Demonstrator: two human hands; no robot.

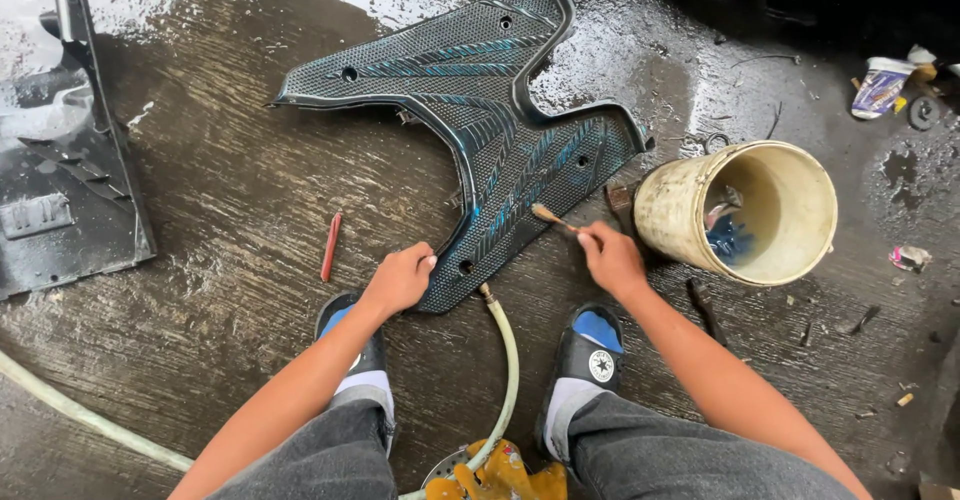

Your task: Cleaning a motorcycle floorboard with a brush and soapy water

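A dark textured plastic panel [480, 90] with teal streaks and several holes lies flat on the wet floor in front of me. My left hand [400, 278] grips the panel's near edge, fingers curled over it. My right hand [610, 257] holds a small brush [552, 217] by its handle, the bristles resting on the panel's near right arm. Both forearms reach out from my knees.
A dirty cream bucket [790, 195] with blue stuff inside stands right of my right hand. A pale hose [508, 360] runs under the panel between my slippered feet. A red pencil-like stick [331, 246] lies left; a grey panel [60, 180] sits far left. Litter dots the right.
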